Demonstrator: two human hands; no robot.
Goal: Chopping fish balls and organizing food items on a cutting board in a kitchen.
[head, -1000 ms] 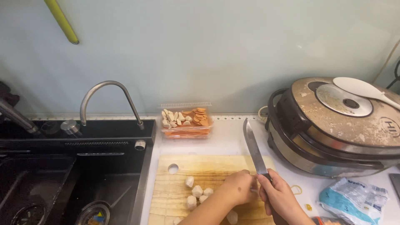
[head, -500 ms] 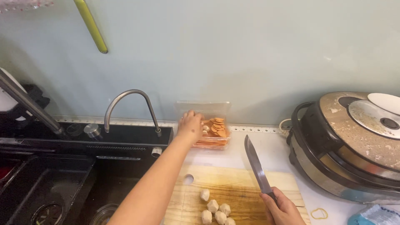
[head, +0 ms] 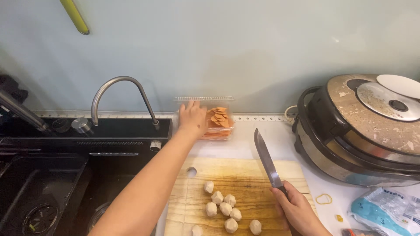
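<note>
The left hand [head: 193, 118] is reaching spread-fingered into the light, flimsy-looking plastic tub [head: 209, 120], best gripped by its walls, while the right hand [head: 297, 209] is gripping the knife [head: 267, 159].

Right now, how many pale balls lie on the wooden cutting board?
8 pale balls on the cutting board: seven clustered left of the right hand, one cut off at the bottom edge. More may lie below view.

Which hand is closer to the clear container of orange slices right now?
Left. The left hand reaches into the clear container by the wall. The right hand is well short of it, at the cutting board's near edge, gripping the knife.
</note>
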